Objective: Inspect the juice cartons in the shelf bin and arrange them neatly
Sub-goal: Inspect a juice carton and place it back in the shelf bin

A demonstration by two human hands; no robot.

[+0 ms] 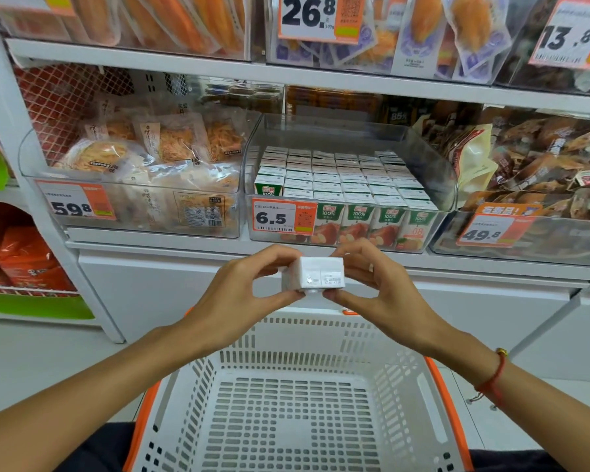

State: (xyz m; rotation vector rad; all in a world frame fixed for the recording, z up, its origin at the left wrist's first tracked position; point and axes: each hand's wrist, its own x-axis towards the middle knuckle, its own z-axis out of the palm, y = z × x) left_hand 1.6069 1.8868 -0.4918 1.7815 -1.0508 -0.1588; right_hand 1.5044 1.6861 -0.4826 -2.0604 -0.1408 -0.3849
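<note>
Both hands hold one small juice carton (315,274) in front of the shelf, its white top turned toward me. My left hand (249,289) pinches its left side between thumb and fingers. My right hand (375,284) pinches its right side the same way. Behind it, on the middle shelf, a clear plastic bin (433,172) holds several rows of the same cartons (344,180), packed upright with green and red fronts showing through the front wall. One carton (269,185) at the front left stands a little higher than the rest. A 6.5 price tag (280,218) hangs on the bin.
A white and orange shopping basket (426,386) sits below my arms, just in front of me. A bin of snack packs (143,155) stands left of the juice bin and a bin of brown packs (539,165) stands right. Another shelf runs overhead.
</note>
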